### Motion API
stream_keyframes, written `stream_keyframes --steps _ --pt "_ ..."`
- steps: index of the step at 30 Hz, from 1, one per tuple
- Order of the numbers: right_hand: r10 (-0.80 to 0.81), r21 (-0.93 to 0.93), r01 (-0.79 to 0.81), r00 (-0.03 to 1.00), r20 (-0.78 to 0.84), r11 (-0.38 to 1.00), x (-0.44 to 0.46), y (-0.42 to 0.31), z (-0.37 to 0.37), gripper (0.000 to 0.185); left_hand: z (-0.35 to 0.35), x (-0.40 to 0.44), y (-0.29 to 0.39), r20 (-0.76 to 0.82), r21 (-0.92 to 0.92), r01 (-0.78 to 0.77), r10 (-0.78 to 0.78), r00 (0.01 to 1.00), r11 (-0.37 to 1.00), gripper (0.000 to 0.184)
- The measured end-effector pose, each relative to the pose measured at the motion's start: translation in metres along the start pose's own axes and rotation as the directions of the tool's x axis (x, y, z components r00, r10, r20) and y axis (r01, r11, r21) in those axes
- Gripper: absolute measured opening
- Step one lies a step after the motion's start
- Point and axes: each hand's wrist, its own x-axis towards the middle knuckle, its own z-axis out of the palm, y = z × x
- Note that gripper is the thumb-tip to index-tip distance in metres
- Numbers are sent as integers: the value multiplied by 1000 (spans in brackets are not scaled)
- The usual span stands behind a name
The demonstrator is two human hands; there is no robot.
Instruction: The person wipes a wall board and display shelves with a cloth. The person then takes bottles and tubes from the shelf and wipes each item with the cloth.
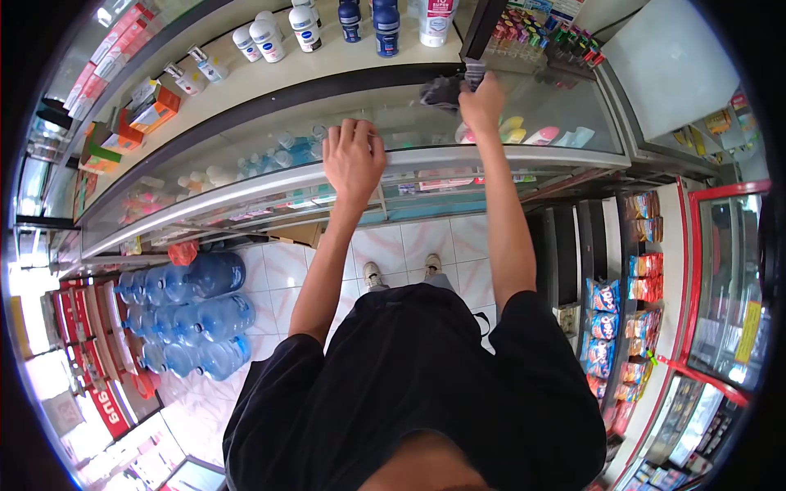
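— At the foot of the dark post (485, 31), what does the right hand (481, 105) have?
— A dark, crumpled cloth (440, 92), gripped in its fingers over the glass bench (442, 155).
— And the left hand (354, 157)?
— Resting at the bench's metal edge, fingers bent, loosely open, slightly apart.

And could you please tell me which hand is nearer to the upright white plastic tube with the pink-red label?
The right hand, just in front of the tube and slightly right; the left hand is farther back, to its left.
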Motion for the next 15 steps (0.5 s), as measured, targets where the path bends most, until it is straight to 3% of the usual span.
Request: stream_keyframes --steps 3,4,7,9,12,15 --pt "-105 27 117 957 -269 993 -28 -24 31 41 -4 1 0 47 -46 -24 27 999 999 7" --pt "-97 44 108 975 -202 993 -36 -40 38 47 -6 0 -1 60 -67 -31 36 998 997 9" --pt "-106 -12 106 975 -195 994 -54 -74 55 43 -13 2 -8 109 -172 -50 70 992 984 11" --pt "-212 -102 197 963 -167 975 -43 -53 46 42 -18 2 -14 131 -269 -68 107 986 961 12" --pt "-225 -89 211 953 -200 973 -20 -26 16 38 -32 5 -35 224 -520 45 85 971 853 15" --pt "-272 -65 265 929 -249 962 -30 -33 34 30 -39 8 -49 376 -692 325 -63 924 645 20"
